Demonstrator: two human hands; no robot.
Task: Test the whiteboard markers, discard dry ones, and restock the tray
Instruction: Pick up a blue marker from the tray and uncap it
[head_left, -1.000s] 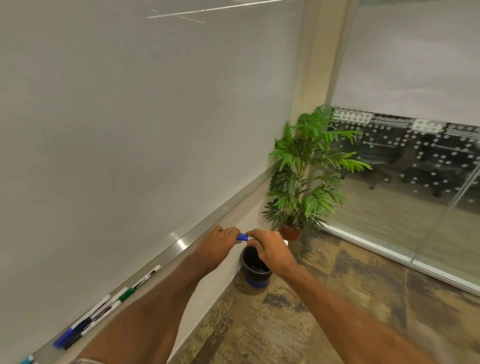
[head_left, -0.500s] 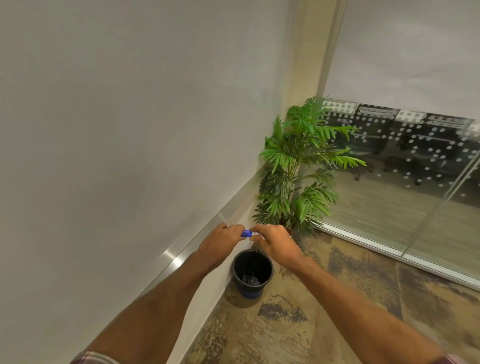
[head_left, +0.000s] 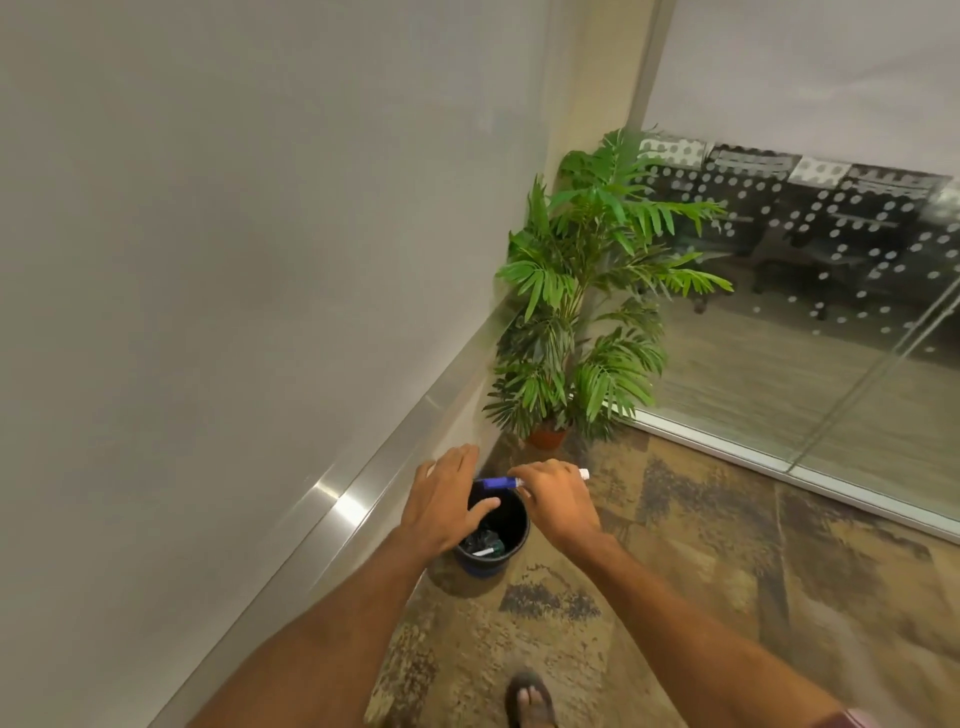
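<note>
Moved: left hand (head_left: 447, 506) now off the blue-capped white plastic whiteboard marker (head_left: 497, 484), gripped by both hands a moment ago.
Left hand: fingers spread, holding nothing, above the round black plastic bin (head_left: 488, 564).
Right hand (head_left: 558, 501): curled round marker barrel, held level over bin mouth.
Bin floor: discarded markers (head_left: 487, 551).
Behind bin: potted green palm (head_left: 582, 291).

Bin (head_left: 525, 535) mouth open from above, whiteboard ledge (head_left: 363, 499) tight on left, potted plant (head_left: 587, 291) behind, carpet (head_left: 701, 571) clear rightward
</note>
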